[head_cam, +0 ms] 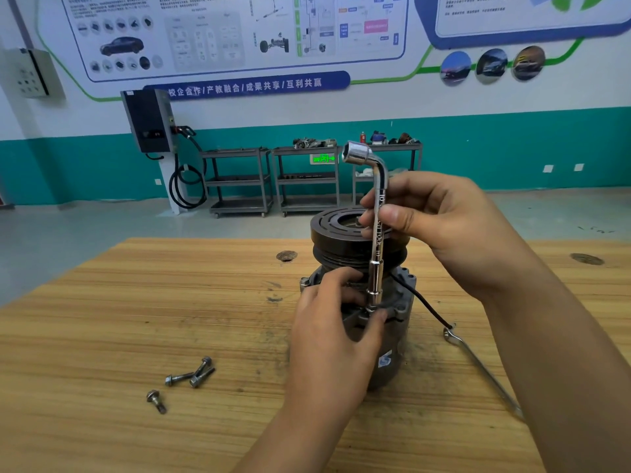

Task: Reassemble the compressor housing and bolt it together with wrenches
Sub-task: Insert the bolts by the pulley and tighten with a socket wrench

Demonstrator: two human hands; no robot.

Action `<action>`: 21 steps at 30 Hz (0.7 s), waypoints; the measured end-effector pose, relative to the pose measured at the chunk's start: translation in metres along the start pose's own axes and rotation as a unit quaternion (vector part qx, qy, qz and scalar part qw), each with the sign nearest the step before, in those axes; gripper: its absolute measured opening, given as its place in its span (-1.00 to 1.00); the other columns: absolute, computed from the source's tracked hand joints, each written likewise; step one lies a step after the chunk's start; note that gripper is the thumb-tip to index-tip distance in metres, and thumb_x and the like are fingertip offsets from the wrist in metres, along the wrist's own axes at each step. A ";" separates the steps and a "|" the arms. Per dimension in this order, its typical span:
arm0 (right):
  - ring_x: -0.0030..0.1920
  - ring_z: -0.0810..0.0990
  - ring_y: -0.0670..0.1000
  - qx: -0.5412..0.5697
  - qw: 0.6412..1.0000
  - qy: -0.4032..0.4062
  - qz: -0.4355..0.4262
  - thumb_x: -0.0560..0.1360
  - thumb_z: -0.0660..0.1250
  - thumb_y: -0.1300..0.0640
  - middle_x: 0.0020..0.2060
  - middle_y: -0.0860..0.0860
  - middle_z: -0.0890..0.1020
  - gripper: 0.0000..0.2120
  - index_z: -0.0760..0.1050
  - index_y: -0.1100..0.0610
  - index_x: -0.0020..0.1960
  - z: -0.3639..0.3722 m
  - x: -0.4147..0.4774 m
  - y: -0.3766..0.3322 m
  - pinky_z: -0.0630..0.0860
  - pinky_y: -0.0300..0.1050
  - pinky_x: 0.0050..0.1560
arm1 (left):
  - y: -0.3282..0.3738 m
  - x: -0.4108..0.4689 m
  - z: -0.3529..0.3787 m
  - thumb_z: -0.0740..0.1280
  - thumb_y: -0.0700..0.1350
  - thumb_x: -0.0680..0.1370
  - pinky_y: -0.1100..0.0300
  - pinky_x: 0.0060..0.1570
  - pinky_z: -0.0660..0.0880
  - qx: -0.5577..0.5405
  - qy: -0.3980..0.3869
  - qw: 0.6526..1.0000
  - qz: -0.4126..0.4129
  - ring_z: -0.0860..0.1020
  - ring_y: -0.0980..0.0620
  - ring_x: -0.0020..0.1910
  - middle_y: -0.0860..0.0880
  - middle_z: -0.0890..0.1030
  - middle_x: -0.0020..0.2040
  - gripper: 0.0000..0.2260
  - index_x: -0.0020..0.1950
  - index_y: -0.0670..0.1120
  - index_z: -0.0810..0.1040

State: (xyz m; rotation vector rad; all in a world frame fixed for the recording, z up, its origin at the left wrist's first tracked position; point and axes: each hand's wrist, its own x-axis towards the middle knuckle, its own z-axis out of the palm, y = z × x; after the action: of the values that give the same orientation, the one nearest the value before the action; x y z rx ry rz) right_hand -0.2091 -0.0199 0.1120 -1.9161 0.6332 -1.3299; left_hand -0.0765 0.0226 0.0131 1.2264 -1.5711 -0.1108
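Compressor housing [397, 336] stands upright, table [136, 302] beneath it. Right hand [444, 227] grips the socket wrench [377, 233], seated on the housing's front flange bolt [370, 308]; left hand [331, 336] clasps the housing beside it. Tilting the wrench could slip the socket or cross-thread the bolt.

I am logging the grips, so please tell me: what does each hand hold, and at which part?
Right hand pinches the wrench at mid-shaft, below the bend. Left hand grips the compressor at its upper flange.
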 end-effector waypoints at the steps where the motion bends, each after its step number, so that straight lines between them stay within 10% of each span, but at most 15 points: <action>1: -0.18 0.70 -0.05 0.001 1.000 -0.002 0.003 0.50 0.26 0.35 -0.26 -0.05 0.71 -0.80 0.56 0.08 -0.06 0.000 0.000 0.000 0.55 -0.31 -0.19 | 0.000 0.000 0.000 0.45 -0.01 0.39 0.54 -0.03 0.31 0.001 0.000 1.000 0.000 0.47 0.26 0.01 0.24 0.52 -0.12 -0.60 0.03 0.34 0.32; 21: -0.19 0.64 -0.09 -0.022 0.999 0.029 -0.009 0.17 0.46 0.02 -0.27 -0.05 0.65 -0.71 0.54 0.07 -0.15 0.002 0.002 0.005 0.57 -0.28 -0.13 | -0.001 -0.002 0.000 0.47 -0.02 0.40 0.55 -0.03 0.32 -0.005 0.012 1.000 0.000 0.47 0.30 -0.01 0.22 0.50 -0.08 -0.73 0.00 0.20 0.45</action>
State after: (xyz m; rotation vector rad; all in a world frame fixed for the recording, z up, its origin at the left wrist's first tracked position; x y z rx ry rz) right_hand -0.2070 -0.0237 0.1091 -1.9283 0.6795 -1.3973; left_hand -0.0766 0.0234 0.0113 1.2167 -1.5478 -0.1035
